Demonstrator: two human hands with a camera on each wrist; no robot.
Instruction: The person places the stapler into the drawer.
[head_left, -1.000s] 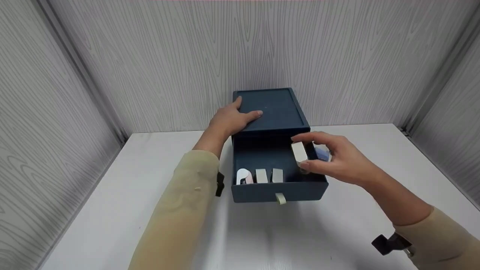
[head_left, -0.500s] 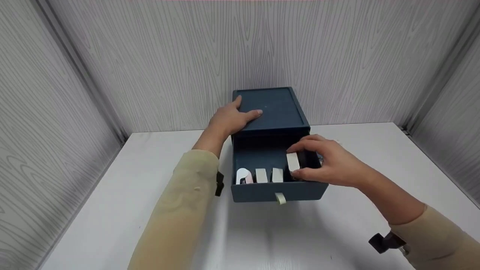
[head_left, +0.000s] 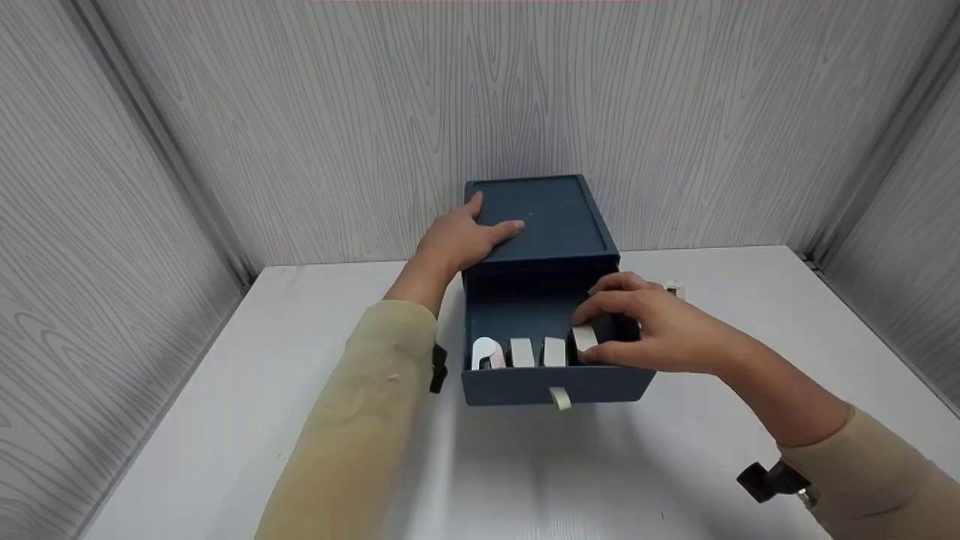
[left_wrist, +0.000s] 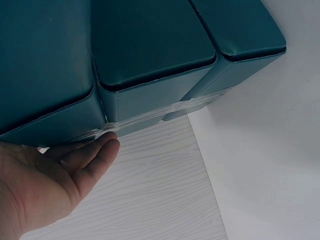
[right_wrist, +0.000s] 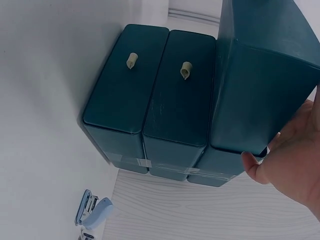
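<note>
A dark blue drawer box (head_left: 551, 217) stands at the back of the white table, its top drawer (head_left: 555, 382) pulled out toward me. My left hand (head_left: 491, 216) rests flat on the box's top left edge; in the left wrist view its fingers (left_wrist: 95, 152) touch the box (left_wrist: 150, 50). My right hand (head_left: 589, 346) reaches into the drawer and pinches a small white block (head_left: 583, 334) between thumb and fingers. The block stands at the right end of a row with a rounded white piece (head_left: 486, 351) and two white blocks (head_left: 523, 351). In the right wrist view only the palm (right_wrist: 290, 160) shows beside the drawer (right_wrist: 265, 90).
Grey wood-grain walls close in the table (head_left: 225, 420) on three sides. A small white item (head_left: 673, 287) lies on the table behind my right hand. A light blue stapler (right_wrist: 95, 212) lies on the table beside the box. Two lower drawers with pull tabs (right_wrist: 132, 60) are closed.
My right hand has come down and to the left with the white block, from above the drawer's right side into the drawer, beside the row. The left hand has not moved.
</note>
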